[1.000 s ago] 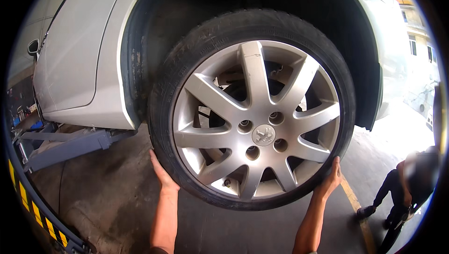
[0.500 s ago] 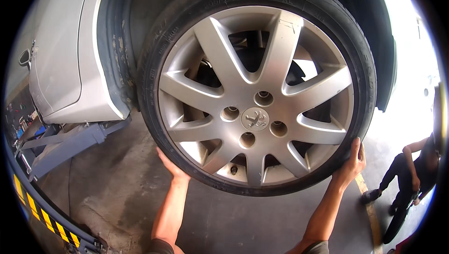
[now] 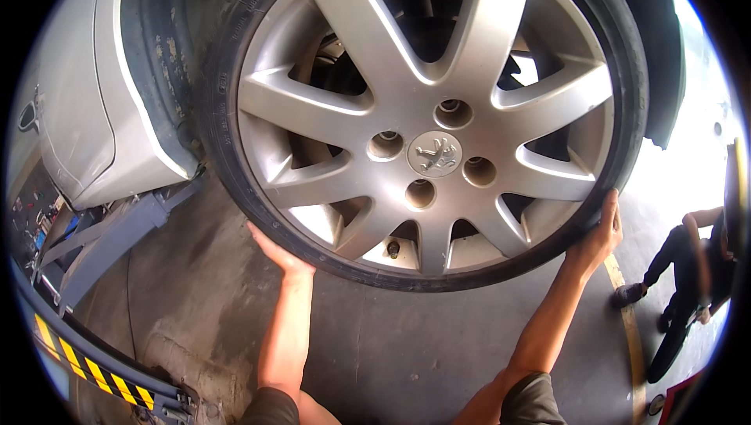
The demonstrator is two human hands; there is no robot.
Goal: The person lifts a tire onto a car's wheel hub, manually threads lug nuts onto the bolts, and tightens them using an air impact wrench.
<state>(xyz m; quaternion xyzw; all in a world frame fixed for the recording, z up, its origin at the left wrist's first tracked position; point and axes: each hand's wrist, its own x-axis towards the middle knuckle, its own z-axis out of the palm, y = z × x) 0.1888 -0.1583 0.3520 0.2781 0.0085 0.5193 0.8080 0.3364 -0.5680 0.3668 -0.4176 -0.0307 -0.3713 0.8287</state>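
Clock positions are read from the centre of the wheel. Nearest are two dark sleeves at the lower edge, from which two bare forearms rise. The left hand lies at 8 o'clock, open, its fingers extended along the underside of the tyre. The right hand touches the tyre's edge at 4 o'clock, upright; its fingers are partly hidden, and whether they grip cannot be told.

Between the two hands stands one silver wheel, face toward the viewer, its top cut off by the upper edge. It shows nine spokes, one round centre cap, four bolt holes (at 1, 4, between 6 and 7, and 9 o'clock) and one valve stem near 7 o'clock.

Behind the wheel is one dark wheel arch. At 9 o'clock lies the pale car body, with one door mirror; between 8 and 9, one grey-blue lift arm; at 8, one black-and-yellow striped strip. Below extends the grey floor, crossed between 4 and 5 by one yellow line. One other person, darkly dressed, appears at 4 o'clock.
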